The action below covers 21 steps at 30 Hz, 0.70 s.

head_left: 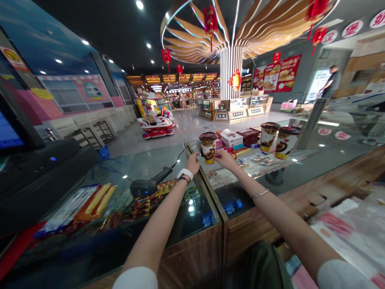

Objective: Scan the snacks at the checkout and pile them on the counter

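Both my arms reach forward over the glass counter to a brown and white Dove cup (208, 149) with a dark lid and a yellow base. My right hand (225, 159) grips the cup's lower right side with its fingertips. On the left side, my left hand (193, 162) has its fingers closed at the cup's edge; the exact contact is small and partly hidden. The cup stands upright by the joint between two glass cases. Right of it are packets, a white and red box (231, 138) and brown bags (249, 136).
Two similar cups (268, 138) (286, 143) stand farther right. A black barcode scanner (150, 182) lies on the left glass, its cable running back. Snack packs (93, 202) and a monitor (13, 124) are at the left. A metal post (313, 120) rises at the right; a person (330, 82) stands beyond.
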Motion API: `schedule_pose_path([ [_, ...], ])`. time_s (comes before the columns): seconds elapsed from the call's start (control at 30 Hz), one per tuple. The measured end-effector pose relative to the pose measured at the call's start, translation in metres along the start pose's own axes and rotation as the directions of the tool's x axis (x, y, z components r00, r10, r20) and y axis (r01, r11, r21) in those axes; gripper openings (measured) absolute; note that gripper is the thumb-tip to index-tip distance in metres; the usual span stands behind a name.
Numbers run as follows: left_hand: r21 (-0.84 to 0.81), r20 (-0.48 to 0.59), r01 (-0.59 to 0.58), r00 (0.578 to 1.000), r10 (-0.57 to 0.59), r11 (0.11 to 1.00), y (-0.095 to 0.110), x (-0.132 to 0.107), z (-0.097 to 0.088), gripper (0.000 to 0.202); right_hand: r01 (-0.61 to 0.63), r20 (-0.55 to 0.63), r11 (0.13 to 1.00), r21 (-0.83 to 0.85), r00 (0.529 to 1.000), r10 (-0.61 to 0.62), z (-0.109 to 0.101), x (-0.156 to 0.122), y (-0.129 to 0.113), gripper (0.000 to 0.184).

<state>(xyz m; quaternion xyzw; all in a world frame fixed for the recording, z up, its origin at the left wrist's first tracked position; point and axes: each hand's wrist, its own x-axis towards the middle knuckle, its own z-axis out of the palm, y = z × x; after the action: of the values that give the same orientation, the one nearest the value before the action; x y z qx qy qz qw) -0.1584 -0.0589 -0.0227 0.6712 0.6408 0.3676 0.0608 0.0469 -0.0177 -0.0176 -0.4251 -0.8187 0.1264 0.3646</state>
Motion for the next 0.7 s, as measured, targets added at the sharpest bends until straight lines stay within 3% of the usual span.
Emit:
schedule_pose_path([
  [0.23,0.028,0.157,-0.174,0.973,0.167,0.984,0.025,-0.034,0.002,0.063,0.004,0.058,0.998,-0.056,0.998,-0.001,-0.005,-0.007,-0.010,0.028],
  [0.57,0.287,0.251,-0.215,0.957,0.143,0.934,0.035,-0.030,0.005,0.063,0.042,0.203,0.990,-0.132,0.979,-0.014,-0.008,-0.015,-0.021,0.055],
  [0.7,0.363,0.229,-0.259,0.956,0.183,0.895,0.041,-0.037,0.001,0.060,-0.005,0.170,0.992,-0.129,0.985,0.027,-0.020,-0.014,-0.014,0.056],
])
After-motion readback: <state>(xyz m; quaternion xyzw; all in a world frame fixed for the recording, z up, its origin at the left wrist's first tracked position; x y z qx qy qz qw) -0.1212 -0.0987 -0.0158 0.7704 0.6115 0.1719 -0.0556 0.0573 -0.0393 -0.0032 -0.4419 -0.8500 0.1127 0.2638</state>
